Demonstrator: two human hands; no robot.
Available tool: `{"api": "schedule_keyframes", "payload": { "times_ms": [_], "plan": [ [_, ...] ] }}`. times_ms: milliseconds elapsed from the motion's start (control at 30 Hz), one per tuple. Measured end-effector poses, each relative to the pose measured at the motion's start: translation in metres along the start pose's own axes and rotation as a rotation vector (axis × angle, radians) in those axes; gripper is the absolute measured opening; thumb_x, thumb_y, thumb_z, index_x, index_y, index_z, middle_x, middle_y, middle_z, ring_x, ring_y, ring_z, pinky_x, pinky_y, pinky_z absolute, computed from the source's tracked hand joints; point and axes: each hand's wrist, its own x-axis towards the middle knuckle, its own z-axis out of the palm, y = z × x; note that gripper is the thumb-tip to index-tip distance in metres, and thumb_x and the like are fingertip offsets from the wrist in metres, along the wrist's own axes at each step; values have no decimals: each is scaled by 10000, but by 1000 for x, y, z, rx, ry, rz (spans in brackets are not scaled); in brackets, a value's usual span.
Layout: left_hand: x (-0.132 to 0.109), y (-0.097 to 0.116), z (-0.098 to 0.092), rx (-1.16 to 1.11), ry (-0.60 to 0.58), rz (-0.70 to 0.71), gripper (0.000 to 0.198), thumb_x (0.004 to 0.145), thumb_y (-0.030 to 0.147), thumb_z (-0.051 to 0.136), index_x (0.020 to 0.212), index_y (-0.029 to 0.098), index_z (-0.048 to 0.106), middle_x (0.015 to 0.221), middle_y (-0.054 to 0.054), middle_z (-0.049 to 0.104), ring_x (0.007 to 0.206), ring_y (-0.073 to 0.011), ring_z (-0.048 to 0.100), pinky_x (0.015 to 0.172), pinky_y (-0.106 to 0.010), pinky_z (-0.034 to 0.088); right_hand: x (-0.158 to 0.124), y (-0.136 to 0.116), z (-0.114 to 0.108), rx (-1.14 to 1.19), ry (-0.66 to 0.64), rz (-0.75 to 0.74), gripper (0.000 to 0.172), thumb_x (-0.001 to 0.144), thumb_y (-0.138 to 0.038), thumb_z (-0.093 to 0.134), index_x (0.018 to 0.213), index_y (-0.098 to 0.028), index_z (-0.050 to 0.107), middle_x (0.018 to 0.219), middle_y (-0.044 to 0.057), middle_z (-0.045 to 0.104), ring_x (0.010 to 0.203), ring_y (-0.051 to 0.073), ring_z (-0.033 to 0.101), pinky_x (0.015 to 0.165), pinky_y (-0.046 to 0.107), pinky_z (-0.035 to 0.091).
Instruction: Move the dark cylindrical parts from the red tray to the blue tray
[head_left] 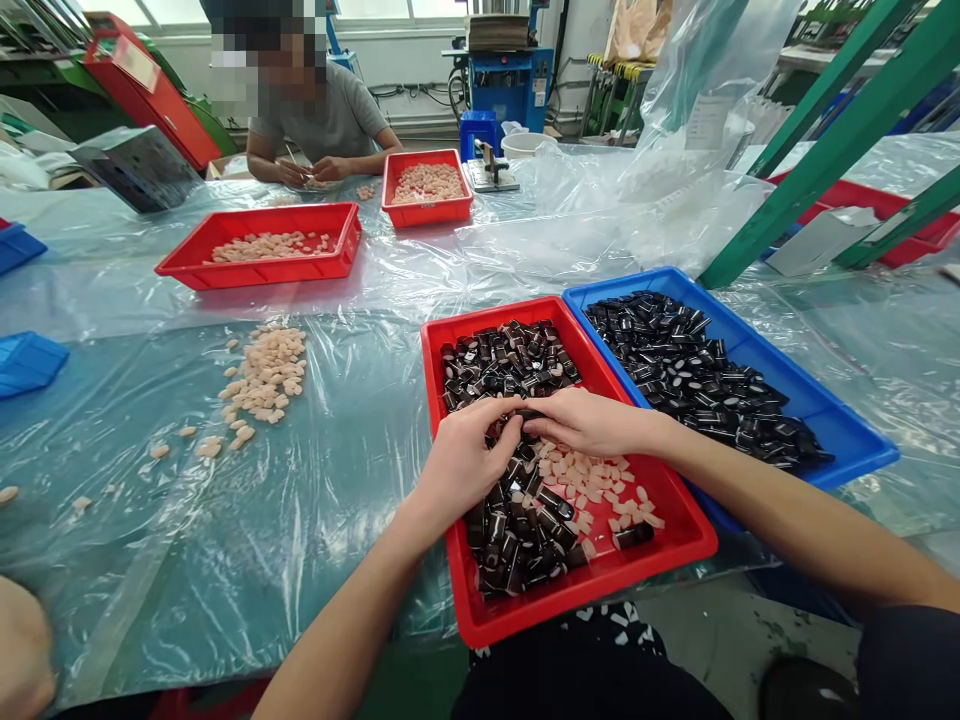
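Over a red tray (581, 603) at the table's front edge, my two hands meet at the fingertips. My left hand (476, 450) and my right hand (581, 420) both pinch a small dark piece (527, 414), mostly covered by the fingers. Glossy black pieces (517, 535) fill the tray's left and far parts. Small beige pieces (581, 480) lie loose to the right, below my right hand. A blue tray (814, 405) touches the red one on its right and holds many more black pieces (690, 375). My right forearm crosses its near corner.
Beige pieces (266, 375) lie piled on the plastic-covered table at left. Farther back stand two red trays, one left (270, 275) and one centre (429, 212), holding beige pieces. A co-worker (322, 130) sits opposite, hands on the table. Green posts (825, 150) and plastic sheeting (675, 150) rise at right.
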Motion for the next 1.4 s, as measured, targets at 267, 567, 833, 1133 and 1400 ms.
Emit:
{"api": "schedule_keyframes", "payload": {
  "times_ms": [267,567,833,1133,1400],
  "plan": [
    [1,1,1,54,-27,29,313,880,104,521,1107,202,713,947,-19,759,817,-168,700,755,-288,522,0,2,1,-34,-18,9,292,1006,-290,408,1119,-132,626,708,27,627,580,129,502,584,249,329],
    [0,1,1,130,-42,56,328,888,99,516,1131,216,702,914,-10,762,780,-165,701,708,-278,517,0,2,1,-51,-38,33,326,1011,-321,395,1160,-138,620,712,31,640,570,137,518,576,255,325],
    [-3,0,3,188,-103,105,382,913,112,485,1237,233,644,1038,-18,755,870,-181,717,746,-294,537,0,5,4,-64,-38,17,317,992,-306,428,1164,-160,650,820,65,710,676,177,621,616,262,384],
    [-4,-1,5,258,-118,119,385,911,118,476,1245,228,634,1027,-37,753,870,-192,714,743,-294,538,2,8,5,-17,-23,5,330,971,-300,457,1205,-168,649,911,80,736,744,202,657,670,286,433],
    [-5,2,5,316,-148,133,388,931,146,461,1281,223,612,927,-29,744,773,-183,695,648,-272,507,2,12,6,18,-56,28,318,957,-307,484,1186,-167,655,945,73,737,768,199,661,676,282,443]
  ]
}}
